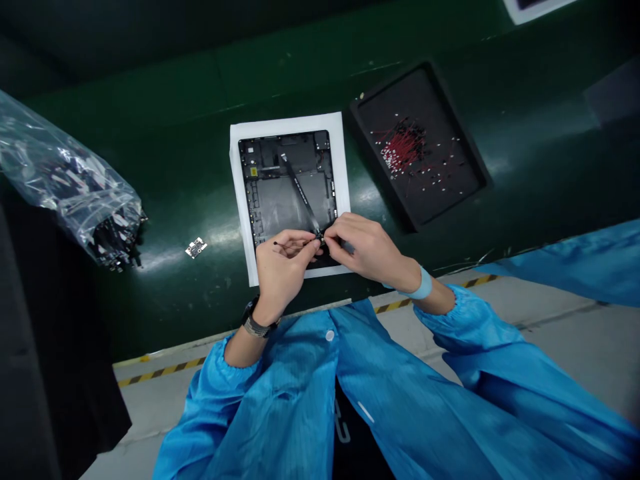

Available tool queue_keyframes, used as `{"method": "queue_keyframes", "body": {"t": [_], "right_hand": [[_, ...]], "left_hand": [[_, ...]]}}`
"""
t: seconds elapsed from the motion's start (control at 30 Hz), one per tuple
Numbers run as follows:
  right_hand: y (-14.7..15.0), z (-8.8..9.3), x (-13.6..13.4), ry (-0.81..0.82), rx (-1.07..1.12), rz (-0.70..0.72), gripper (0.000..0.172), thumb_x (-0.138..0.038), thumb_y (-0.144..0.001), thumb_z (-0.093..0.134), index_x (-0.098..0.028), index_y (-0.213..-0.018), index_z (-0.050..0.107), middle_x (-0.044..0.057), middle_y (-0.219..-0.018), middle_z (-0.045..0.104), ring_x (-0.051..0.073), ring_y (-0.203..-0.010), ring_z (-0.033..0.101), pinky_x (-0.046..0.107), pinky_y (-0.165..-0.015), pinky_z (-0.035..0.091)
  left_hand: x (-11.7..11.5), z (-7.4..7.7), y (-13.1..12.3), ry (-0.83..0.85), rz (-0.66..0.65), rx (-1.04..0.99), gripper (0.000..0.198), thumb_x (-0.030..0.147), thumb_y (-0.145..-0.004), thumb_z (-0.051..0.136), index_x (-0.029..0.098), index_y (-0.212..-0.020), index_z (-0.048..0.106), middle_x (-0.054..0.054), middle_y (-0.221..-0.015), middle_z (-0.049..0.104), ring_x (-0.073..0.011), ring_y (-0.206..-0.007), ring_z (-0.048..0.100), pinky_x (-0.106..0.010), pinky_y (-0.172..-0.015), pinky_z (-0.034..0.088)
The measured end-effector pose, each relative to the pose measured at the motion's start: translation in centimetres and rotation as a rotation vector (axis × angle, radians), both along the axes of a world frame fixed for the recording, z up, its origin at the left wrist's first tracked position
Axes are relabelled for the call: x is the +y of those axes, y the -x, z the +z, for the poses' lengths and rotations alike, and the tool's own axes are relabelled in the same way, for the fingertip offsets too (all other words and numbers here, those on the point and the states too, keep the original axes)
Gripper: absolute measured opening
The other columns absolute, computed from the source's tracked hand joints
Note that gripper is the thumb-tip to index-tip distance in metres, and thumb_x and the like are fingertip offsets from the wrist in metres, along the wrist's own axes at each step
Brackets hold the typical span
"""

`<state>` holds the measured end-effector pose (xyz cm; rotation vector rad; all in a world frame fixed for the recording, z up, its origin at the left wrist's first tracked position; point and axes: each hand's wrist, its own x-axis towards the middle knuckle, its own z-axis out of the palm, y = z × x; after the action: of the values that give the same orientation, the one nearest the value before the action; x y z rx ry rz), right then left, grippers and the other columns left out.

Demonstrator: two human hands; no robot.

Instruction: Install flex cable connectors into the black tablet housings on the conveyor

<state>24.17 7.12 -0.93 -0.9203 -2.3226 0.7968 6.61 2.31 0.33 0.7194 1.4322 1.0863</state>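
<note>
Green workbench (165, 167), left hand (283, 267), right hand (363, 250) at tablet housing (287, 193) edge

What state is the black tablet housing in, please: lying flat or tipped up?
Flat: the tablet housing lies on the white paper sheet, no edge raised.

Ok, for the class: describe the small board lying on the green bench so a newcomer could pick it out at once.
Start at the dark green workbench. Left of the white sheet holding the black device frame, toward the clear plastic bag, lies a tiny white-and-black board. It sits alone on the green surface, touching nothing.
</note>
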Motion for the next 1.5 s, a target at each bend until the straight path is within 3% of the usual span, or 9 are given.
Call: {"method": "queue_keyframes", "body": {"t": [0.2,0.43,0.67,1.07,1.5], "right_hand": [[-0.2,1.0,1.2,0.052,-0.121,0.126,0.016,-0.013,-0.097,0.049,-0.018,-0.084,0.056,0.005,-0.076,0.060,0.019,-0.074,0.052,0.032,-0.067,0.040],[0.5,1.5,0.8,0.099,-0.183,0.045,0.019,-0.016,-0.098,0.049,-0.018,-0.082,0.058,0.006,-0.075,0.059,0.020,-0.074,0.052,0.033,-0.069,0.038],[-0.4,2.1,1.7,0.463,0.049,0.034,0.015,-0.023,-0.098,0.059,-0.016,-0.087,0.066,0.003,-0.079,0.065,0.014,-0.071,0.057,0.027,-0.067,0.042],[-1.2,1.7,3.3,0.793,0.137,0.106,0.017,-0.032,-0.093,0.067,-0.016,-0.089,0.072,0.003,-0.082,0.071,0.015,-0.076,0.063,0.028,-0.069,0.048],[-0.7,1.9,3.7,0.815,0.102,0.156,0.014,-0.024,-0.092,0.066,-0.017,-0.081,0.070,0.002,-0.075,0.071,0.014,-0.070,0.062,0.027,-0.064,0.046]], "left_hand": [[0.2,0.1,0.4,0.018,-0.041,0.001,0.013,0.019,-0.076,0.081,0.012,-0.084,0.074,-0.006,-0.072,0.075,-0.0191,-0.068,0.076,-0.024,-0.060,0.062],[0.3,-0.1,0.4,0.019,-0.018,0.006,0.016,0.021,-0.074,0.084,0.013,-0.083,0.073,-0.006,-0.072,0.075,-0.0193,-0.068,0.076,-0.026,-0.061,0.062],[0.8,0.1,1.1,0.015,-0.069,-0.097,0.020,0.022,-0.074,0.085,0.012,-0.085,0.073,-0.007,-0.070,0.075,-0.0191,-0.065,0.075,-0.028,-0.063,0.063],[0.9,0.3,1.1,0.033,-0.128,-0.137,0.019,0.023,-0.073,0.085,0.014,-0.083,0.073,-0.006,-0.070,0.076,-0.0192,-0.065,0.075,-0.029,-0.065,0.064],[0.5,-0.2,0.7,0.030,-0.072,-0.130,0.020,0.023,-0.071,0.086,0.014,-0.082,0.072,-0.004,-0.068,0.074,-0.0184,-0.062,0.074,-0.029,-0.064,0.064]]}}
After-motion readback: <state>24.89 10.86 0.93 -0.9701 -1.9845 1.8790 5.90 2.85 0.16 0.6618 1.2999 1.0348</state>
